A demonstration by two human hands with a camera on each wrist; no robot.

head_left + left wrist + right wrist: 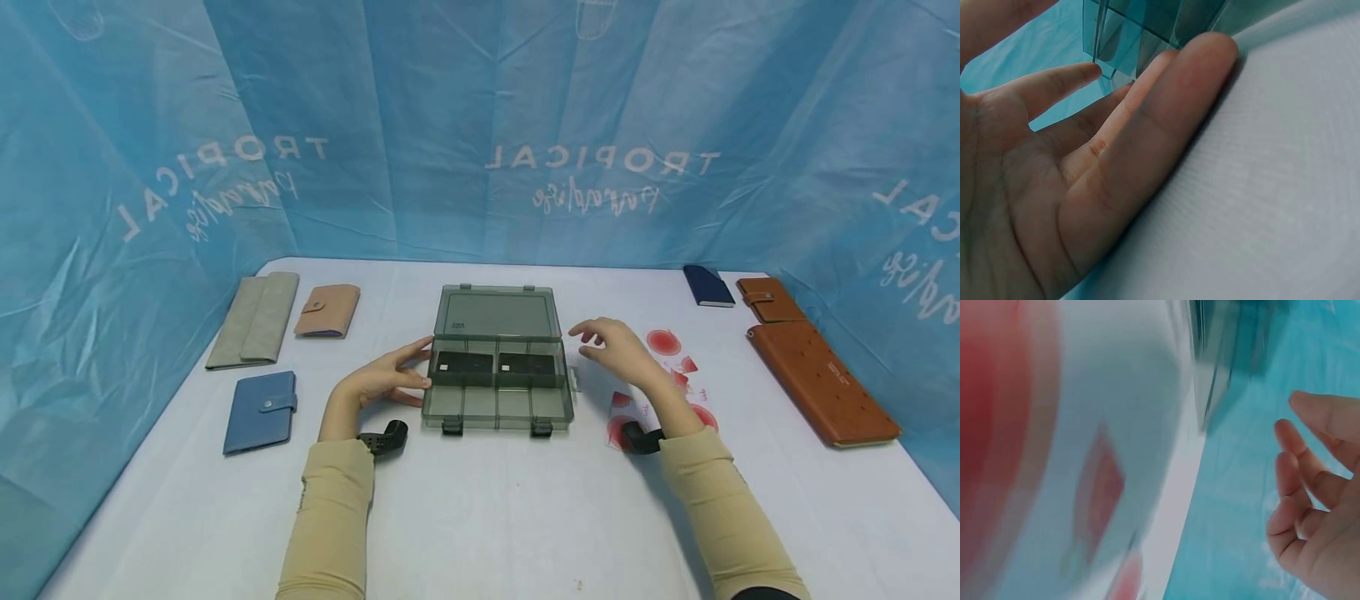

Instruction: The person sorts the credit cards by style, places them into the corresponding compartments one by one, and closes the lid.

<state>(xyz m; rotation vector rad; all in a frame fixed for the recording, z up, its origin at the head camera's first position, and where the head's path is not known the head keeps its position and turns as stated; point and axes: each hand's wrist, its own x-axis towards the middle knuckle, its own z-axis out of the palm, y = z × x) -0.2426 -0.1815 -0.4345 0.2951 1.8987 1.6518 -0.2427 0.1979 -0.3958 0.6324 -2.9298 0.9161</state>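
Observation:
A translucent grey-green plastic compartment box (497, 402) lies on the table with its lid (498, 312) laid back, away from me. Two black rectangular blocks, one on the left (465, 367) and one on the right (527, 369), sit in its back compartments; what they are I cannot tell. My left hand (384, 377) touches the box's left side with extended fingers, and the left wrist view shows its little-finger edge along the tabletop. Just off the box's right side, my right hand (617, 348) hovers with loosely bent fingers and holds nothing.
At left lie a grey-green folder (255, 321), a tan snap notebook (328, 310) and a blue one (261, 412). Red-printed clear film (663, 342) lies under the right forearm. Navy (708, 286), small brown (771, 300) and large brown (825, 383) notebooks lie far right. Blue curtains surround the table.

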